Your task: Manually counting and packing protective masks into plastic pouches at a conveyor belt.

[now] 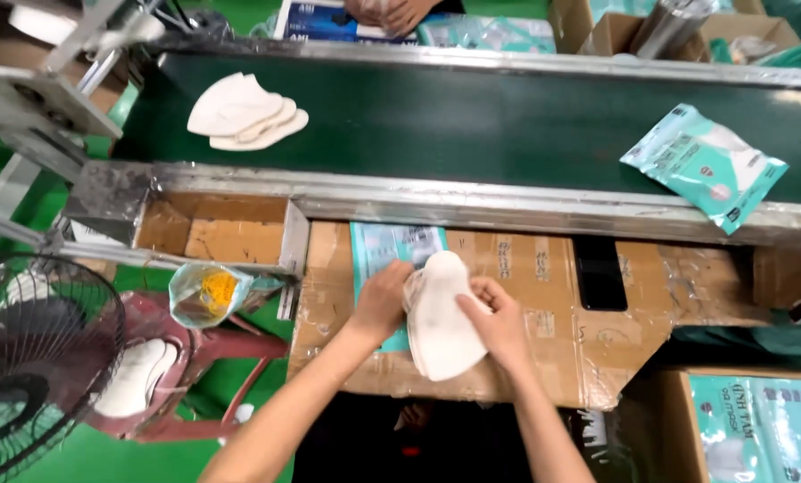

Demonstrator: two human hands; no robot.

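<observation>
Your left hand (381, 300) and right hand (499, 320) both closed on stack of white folded face masks (442, 315), one hand per long edge. Stack sat over teal pouch (392, 250) on taped cardboard worktop (543, 304), just below conveyor belt (472, 116). Masks looked light, soft, floppy, likely to fan apart or slide off each other (smooth fabric, no stiffness). You did best pinching across full thickness at mid-edges, thumbs on top. More loose masks (244, 114) and sealed mask packet (704, 163) lay on belt, well apart.

black fan (25, 358), red stool (195, 358), sealed teal packet (704, 165) on conveyor belt (472, 116).
</observation>
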